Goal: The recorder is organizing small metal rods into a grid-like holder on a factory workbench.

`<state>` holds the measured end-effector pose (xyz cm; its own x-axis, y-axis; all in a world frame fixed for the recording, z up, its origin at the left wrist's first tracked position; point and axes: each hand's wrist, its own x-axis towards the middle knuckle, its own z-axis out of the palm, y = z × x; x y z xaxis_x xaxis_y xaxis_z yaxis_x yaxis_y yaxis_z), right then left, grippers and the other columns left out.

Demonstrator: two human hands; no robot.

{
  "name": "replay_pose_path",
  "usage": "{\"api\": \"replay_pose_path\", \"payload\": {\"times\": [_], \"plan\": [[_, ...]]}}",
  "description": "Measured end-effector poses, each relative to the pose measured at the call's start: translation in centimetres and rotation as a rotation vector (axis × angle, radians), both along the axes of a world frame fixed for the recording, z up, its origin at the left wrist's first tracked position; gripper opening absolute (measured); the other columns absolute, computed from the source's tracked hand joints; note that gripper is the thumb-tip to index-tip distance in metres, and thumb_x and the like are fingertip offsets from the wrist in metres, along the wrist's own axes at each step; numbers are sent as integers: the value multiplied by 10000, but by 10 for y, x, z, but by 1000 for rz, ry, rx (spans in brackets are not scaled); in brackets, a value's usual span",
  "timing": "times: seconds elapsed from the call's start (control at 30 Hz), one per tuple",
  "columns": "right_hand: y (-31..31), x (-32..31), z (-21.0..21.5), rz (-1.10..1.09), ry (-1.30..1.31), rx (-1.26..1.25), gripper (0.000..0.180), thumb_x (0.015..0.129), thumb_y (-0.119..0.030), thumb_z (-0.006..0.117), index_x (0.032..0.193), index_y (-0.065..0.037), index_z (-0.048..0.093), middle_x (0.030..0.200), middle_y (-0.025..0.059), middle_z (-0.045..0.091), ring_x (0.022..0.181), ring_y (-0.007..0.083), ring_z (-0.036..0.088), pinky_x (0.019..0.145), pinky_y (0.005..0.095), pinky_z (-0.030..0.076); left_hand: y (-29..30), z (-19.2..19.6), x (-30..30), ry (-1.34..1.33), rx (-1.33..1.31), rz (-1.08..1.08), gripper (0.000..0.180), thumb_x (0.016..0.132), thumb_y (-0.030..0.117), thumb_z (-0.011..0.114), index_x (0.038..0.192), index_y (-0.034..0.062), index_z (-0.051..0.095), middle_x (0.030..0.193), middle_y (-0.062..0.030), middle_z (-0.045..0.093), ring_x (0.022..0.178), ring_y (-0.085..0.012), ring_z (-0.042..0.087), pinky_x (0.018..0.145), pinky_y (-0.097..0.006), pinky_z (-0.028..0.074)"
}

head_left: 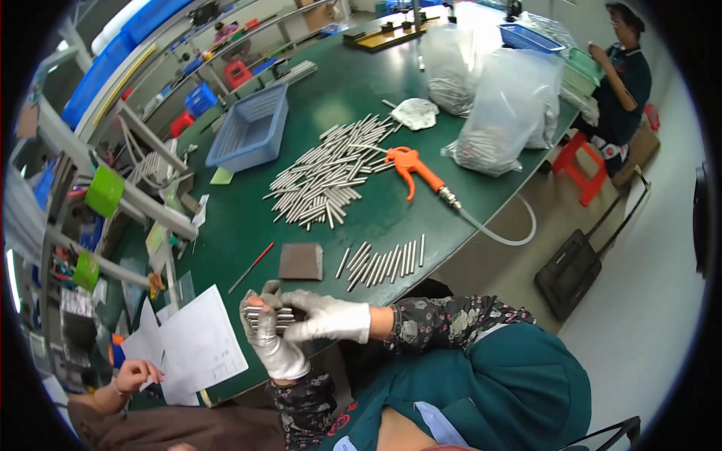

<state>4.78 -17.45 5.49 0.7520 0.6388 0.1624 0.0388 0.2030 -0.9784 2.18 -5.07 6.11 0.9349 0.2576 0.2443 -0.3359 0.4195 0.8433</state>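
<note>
A small bundle of metal rods (277, 319) lies across the palm of my left hand (272, 347), whose gloved fingers curl around it. From the other side my right hand (325, 316), also in a pale glove, presses against the bundle with bent fingers. Just beyond my hands is a brown rectangular block (299, 261). Several loose metal rods (382, 264) lie in a rough row to its right. Farther back spreads a large heap of similar rods (323, 177). An orange air blow gun (415, 169) rests beside that heap, its nozzle over some rods.
A blue plastic bin (252, 128) stands on the green table (331, 90). Bags of rods (489, 146) sit at right. A red thin tool (252, 267) lies near papers (203, 346), where another person's hand (137, 374) rests. Another person (624, 75) sits far right. A hose (496, 239) overhangs the edge.
</note>
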Motion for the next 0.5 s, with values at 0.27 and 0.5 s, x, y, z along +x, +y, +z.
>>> {"api": "replay_pose_path", "payload": {"times": [0.27, 0.5], "plan": [[-15, 7, 11, -431, -437, -396, 400, 732, -154, 604, 1065, 29, 480, 879, 273, 614, 800, 424, 621, 671, 450, 512, -34, -7, 11, 75, -28, -98, 361, 830, 185, 692, 1118, 48, 524, 1084, -71, 583, 983, -195, 565, 888, -336, 460], [-41, 14, 12, -577, -567, -324, 338, 758, -167, 588, 1038, 6, 510, 882, 223, 623, 817, 384, 626, 675, 417, 523, -57, 3, 20, -24, 250, -176, 457, 894, 273, 625, 1248, 31, 468, 1247, -59, 506, 1080, -157, 508, 952, -303, 410]]}}
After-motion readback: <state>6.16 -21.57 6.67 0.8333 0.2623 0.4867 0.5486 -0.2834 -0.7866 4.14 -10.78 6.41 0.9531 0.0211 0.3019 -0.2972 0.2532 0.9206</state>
